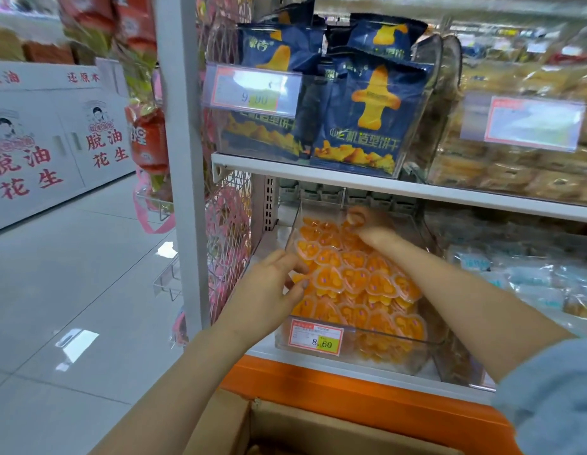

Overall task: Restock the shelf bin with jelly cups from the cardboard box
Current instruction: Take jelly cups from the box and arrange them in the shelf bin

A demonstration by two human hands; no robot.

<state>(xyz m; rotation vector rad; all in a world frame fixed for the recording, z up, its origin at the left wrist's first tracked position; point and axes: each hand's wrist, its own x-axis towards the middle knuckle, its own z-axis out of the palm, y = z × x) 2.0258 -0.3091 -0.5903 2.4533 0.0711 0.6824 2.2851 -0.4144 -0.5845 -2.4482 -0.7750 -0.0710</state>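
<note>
A clear plastic shelf bin [377, 339] on the lower shelf is heaped with orange heart-shaped jelly cups [357, 280]. A price tag reading 8.60 is fixed to its front. My left hand [272, 284] is at the bin's left side, its fingertips on the jelly cups at the left edge of the heap. My right hand [371, 228] reaches to the back of the bin with fingers curled over cups there; whether it grips any is unclear. The open cardboard box [285, 425] sits below, at the bottom of the view, its contents hidden.
The shelf above [351, 178] carries a clear bin of dark blue biscuit packets [364, 119] and bagged pastries to the right. A white upright post [180, 159] stands left of the bin. White peanut cartons [39, 152] stand across the tiled aisle floor [72, 290].
</note>
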